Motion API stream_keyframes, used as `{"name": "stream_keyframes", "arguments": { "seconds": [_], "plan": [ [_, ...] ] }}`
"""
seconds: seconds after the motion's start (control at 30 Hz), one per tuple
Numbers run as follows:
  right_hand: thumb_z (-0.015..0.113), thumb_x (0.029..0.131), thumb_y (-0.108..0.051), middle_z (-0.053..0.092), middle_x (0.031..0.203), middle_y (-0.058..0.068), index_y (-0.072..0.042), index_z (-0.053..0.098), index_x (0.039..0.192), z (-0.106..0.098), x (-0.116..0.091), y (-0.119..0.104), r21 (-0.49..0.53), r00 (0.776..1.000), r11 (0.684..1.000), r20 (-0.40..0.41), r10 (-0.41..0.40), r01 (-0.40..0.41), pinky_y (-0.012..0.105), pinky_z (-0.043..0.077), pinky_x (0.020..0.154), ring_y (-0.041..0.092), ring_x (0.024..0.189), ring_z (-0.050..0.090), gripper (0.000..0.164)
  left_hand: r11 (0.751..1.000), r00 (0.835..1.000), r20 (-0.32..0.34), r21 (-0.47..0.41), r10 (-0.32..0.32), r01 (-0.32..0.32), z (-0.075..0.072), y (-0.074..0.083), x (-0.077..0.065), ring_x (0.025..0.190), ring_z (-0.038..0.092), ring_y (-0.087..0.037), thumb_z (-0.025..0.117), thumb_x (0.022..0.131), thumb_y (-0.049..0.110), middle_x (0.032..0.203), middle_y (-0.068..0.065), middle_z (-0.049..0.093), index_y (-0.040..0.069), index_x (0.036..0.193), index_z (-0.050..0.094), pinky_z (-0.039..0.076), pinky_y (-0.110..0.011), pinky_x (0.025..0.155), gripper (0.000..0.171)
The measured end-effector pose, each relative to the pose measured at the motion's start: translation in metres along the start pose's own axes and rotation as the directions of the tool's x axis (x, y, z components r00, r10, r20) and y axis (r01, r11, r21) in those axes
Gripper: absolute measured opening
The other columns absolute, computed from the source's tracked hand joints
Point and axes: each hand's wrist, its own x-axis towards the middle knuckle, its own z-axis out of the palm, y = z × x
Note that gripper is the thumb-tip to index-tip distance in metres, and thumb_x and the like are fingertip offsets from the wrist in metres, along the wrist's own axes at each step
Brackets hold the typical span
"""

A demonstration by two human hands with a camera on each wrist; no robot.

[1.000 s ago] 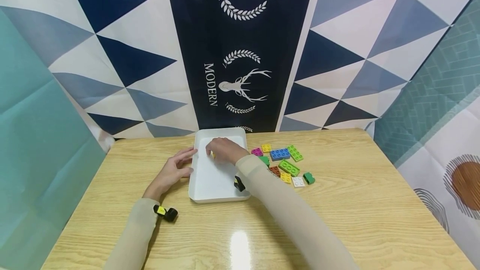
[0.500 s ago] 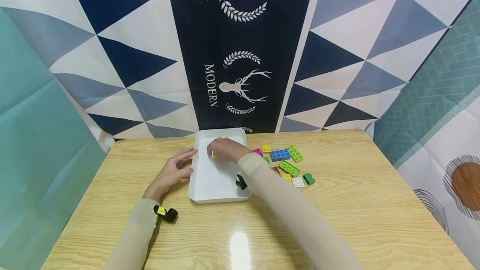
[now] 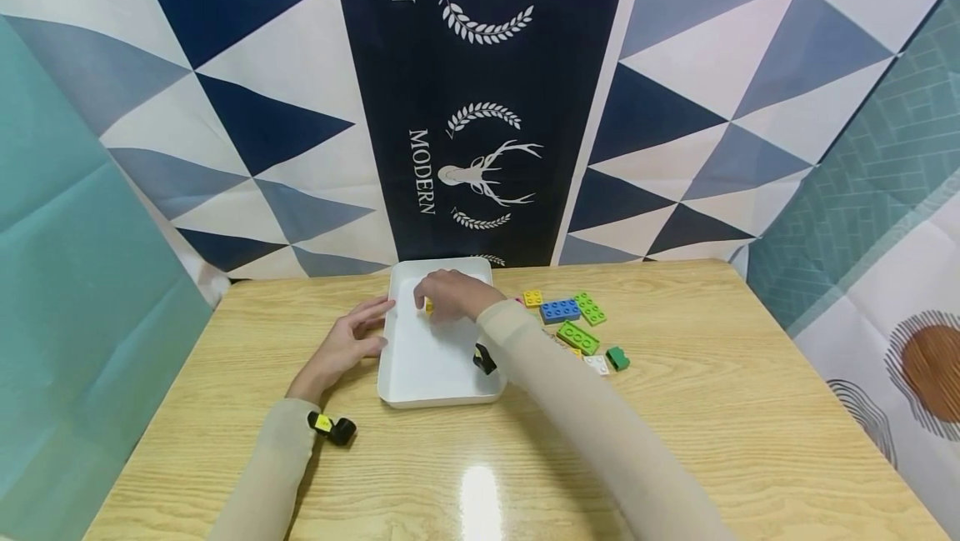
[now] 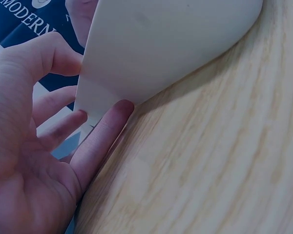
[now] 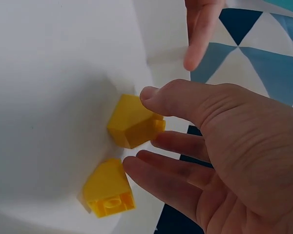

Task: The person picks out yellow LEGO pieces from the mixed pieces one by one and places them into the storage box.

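A shallow white tray (image 3: 420,374) lies on the wooden table. My left hand (image 3: 348,343) is at its left side, and in the left wrist view its fingertips touch the outer wall. My right hand (image 3: 453,295) reaches into the tray's far half. In the right wrist view its thumb and index finger pinch a yellow toy brick (image 5: 129,122) with a slanted face. A second yellow brick (image 5: 110,190), its hollow underside showing, lies in the tray close to the other fingers. From the head view, the right hand hides most of both bricks.
Right of the tray lie several loose toy bricks: a blue brick (image 3: 560,311), a yellow brick (image 3: 532,298), a lime brick (image 3: 578,338), a white brick (image 3: 597,365) and a dark green brick (image 3: 618,358). The right forearm covers others. A patterned cloth (image 3: 480,107) hangs behind the table.
My right hand stays over the tray, while its wrist and forearm shift slightly right and cover more of the loose bricks. My left hand has not moved.
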Motion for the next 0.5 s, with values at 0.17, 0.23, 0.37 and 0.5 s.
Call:
{"name": "stream_keyframes", "arguments": {
  "seconds": [0.17, 0.23, 0.37, 0.5],
  "plan": [
    [0.071, 0.089, -0.013, 0.066, 0.129, 0.001, -0.02, 0.071, 0.12, -0.007, -0.002, 0.002, -0.006, 1.0, 1.0, -0.009, 0.008, -0.008, 0.038, 0.051, 0.103, 0.021, 0.105, 0.055, 0.031, 1.0, 1.0, -0.006, 0.006, -0.011, 0.011, 0.0, -0.001, 0.001, 0.139, 0.043, -0.038, 0.064, 0.087, 0.002, 0.164, -0.005, 0.028, 0.013, 0.149, 0.048, 0.058, -0.027, 0.091, 0.066],
    [0.072, 0.089, -0.015, 0.067, 0.128, 0.001, -0.02, 0.071, 0.12, -0.009, -0.003, 0.002, 0.002, 1.0, 1.0, -0.008, 0.016, -0.016, 0.038, 0.052, 0.101, 0.021, 0.104, 0.056, 0.032, 1.0, 1.0, -0.004, 0.005, -0.009, 0.009, 0.0, -0.001, 0.001, 0.139, 0.043, -0.038, 0.064, 0.086, 0.002, 0.165, -0.007, 0.027, 0.013, 0.15, 0.048, 0.058, -0.027, 0.091, 0.066],
    [0.073, 0.089, -0.017, 0.067, 0.129, 0.001, -0.019, 0.071, 0.121, -0.013, -0.005, 0.004, 0.011, 1.0, 1.0, -0.008, 0.02, -0.02, 0.038, 0.053, 0.101, 0.02, 0.104, 0.056, 0.032, 1.0, 1.0, 0.003, -0.008, 0.002, -0.002, 0.0, -0.001, 0.001, 0.14, 0.041, -0.04, 0.063, 0.087, 0.001, 0.165, -0.01, 0.025, 0.011, 0.15, 0.047, 0.058, -0.024, 0.089, 0.066],
    [0.074, 0.089, -0.017, 0.067, 0.129, 0.0, -0.019, 0.071, 0.121, -0.015, -0.007, 0.005, 0.001, 1.0, 1.0, -0.015, 0.008, -0.008, 0.037, 0.053, 0.101, 0.02, 0.106, 0.055, 0.032, 1.0, 1.0, 0.004, -0.021, 0.006, -0.006, 0.001, -0.001, 0.001, 0.14, 0.041, -0.041, 0.063, 0.087, 0.0, 0.165, -0.01, 0.025, 0.01, 0.15, 0.048, 0.058, -0.022, 0.087, 0.066]
  ]
}}
